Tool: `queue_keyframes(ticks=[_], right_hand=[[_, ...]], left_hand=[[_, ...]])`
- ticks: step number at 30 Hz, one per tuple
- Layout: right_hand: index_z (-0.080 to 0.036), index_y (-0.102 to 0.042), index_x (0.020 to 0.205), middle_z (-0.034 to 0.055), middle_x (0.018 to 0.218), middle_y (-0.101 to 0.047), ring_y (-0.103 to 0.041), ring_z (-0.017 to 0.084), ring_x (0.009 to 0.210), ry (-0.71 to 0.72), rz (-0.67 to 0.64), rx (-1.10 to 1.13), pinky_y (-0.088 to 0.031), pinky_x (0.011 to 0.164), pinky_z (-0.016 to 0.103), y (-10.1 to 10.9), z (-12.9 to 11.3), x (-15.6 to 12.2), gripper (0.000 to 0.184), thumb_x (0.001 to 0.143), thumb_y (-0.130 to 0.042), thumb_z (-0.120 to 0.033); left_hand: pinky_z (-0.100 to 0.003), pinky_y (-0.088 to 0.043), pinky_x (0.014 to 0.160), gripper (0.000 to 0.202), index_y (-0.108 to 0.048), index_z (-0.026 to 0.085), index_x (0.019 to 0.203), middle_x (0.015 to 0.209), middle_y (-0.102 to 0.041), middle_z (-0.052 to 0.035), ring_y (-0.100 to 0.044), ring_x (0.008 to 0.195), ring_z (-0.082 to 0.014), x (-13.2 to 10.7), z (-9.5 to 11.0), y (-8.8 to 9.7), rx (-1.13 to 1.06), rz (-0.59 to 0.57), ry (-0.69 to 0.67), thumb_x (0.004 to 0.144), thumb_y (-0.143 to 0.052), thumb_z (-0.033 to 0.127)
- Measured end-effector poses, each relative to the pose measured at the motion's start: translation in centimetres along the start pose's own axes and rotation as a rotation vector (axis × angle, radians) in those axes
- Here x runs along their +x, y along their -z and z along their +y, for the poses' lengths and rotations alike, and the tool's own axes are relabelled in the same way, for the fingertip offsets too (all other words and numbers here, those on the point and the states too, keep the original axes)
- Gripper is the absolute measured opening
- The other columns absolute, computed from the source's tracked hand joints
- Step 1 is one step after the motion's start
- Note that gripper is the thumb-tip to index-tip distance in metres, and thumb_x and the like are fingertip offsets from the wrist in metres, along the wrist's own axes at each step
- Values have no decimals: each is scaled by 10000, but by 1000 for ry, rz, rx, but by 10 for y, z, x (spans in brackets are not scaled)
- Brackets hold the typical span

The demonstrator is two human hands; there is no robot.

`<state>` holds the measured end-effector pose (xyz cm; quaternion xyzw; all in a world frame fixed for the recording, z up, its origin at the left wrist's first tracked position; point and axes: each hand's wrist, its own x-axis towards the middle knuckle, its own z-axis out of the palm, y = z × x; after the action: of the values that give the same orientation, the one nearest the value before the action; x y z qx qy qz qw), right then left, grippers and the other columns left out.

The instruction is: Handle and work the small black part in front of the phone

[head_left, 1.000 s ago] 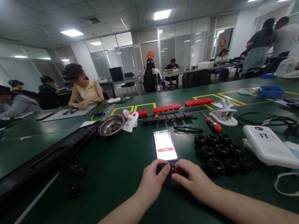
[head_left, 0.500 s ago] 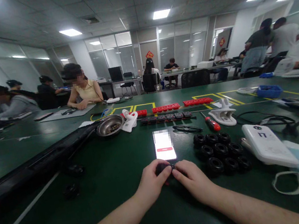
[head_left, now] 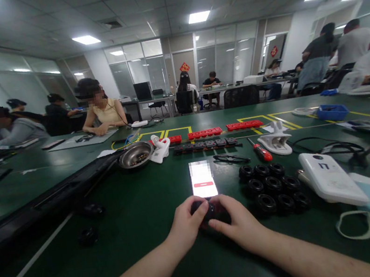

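black round part: lower centre of frame | clamped between thumb and fingers of left hand | right hand: thumb and forefinger parted at part, contact can't be told | lit phone seen just above

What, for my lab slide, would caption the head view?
Left hand grips a small black part, right hand beside it, lit phone just beyond.

Both hands surround a black part; a lit phone lies just beyond; black rings nearby.
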<state>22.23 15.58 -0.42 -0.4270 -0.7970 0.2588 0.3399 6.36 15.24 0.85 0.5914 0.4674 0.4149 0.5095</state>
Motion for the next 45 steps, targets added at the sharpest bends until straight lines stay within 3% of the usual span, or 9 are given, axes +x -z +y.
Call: queue_keyframes(ticks=[7, 15, 20, 24, 27, 31, 35, 40, 45], right_hand=[[-173, -483, 623, -2, 634, -494, -451, 147, 636, 22, -55, -108, -350, 593, 263, 0, 2, 3, 320, 845, -375, -376], [-175, -520, 761, 13, 748, -529, -474, 159, 702, -39, -15, -22, -375, 620, 268, -1, 1, 4, 102, 730, -573, -257], [-186, -479, 914, 23, 858, -530, -481, 162, 760, -27, 42, 42, -388, 660, 267, 0, -4, 0, 275, 683, -619, -235], [-178, -490, 773, 4, 725, -513, -462, 149, 666, -25, 7, -20, -366, 585, 256, 1, -1, -1, 167, 784, -492, -345], [-172, -473, 624, -9, 628, -484, -446, 140, 618, -16, -28, -76, -350, 571, 256, 0, 3, 2, 267, 818, -433, -351], [-173, -521, 746, 7, 735, -528, -475, 154, 691, -41, -7, -46, -371, 610, 263, -2, 3, 3, 108, 740, -563, -272], [-178, -514, 833, 19, 811, -536, -484, 167, 745, -35, 6, -16, -384, 642, 271, -1, -1, 1, 212, 679, -634, -261], [-178, -502, 776, 8, 733, -520, -465, 153, 671, 1, -27, -53, -366, 591, 263, 1, -2, 0, 175, 774, -515, -352], [-172, -472, 622, -3, 635, -488, -448, 144, 625, 28, -57, -82, -355, 578, 262, 0, 1, 2, 300, 845, -386, -353]], left_hand=[[-251, -458, 548, 264, -524, 145, 859, 794, -548, -30, -537, 668, -152, -2, 0, 0, 15, -15, -15, 740, -501, 379], [-239, -427, 533, 332, -537, 133, 903, 788, -557, -35, -529, 634, -138, 4, -4, 3, 39, -30, 10, 741, -489, 419], [-232, -421, 509, 337, -537, 123, 855, 743, -537, -25, -516, 612, -135, 4, -4, 2, -17, -17, 39, 732, -489, 432], [-233, -429, 512, 296, -524, 127, 842, 747, -530, -19, -520, 602, -130, 3, -2, 0, -36, -12, 33, 729, -505, 400], [-236, -432, 523, 280, -521, 133, 863, 751, -534, -15, -518, 585, -121, 2, -3, -1, -11, -41, 4, 738, -505, 383], [-237, -435, 539, 298, -526, 136, 879, 762, -545, -20, -526, 614, -130, 2, -2, 1, 49, -46, 20, 748, -487, 400], [-236, -440, 548, 303, -535, 139, 866, 789, -543, -30, -528, 676, -149, 1, 0, 2, 80, -19, 16, 747, -486, 414], [-251, -459, 568, 280, -530, 147, 855, 807, -544, -32, -539, 715, -163, -2, 3, 1, 9, -26, 1, 747, -489, 402], [-259, -458, 552, 294, -528, 134, 868, 788, -542, -31, -542, 659, -150, -1, 0, 0, -20, -34, -33, 736, -514, 396]])
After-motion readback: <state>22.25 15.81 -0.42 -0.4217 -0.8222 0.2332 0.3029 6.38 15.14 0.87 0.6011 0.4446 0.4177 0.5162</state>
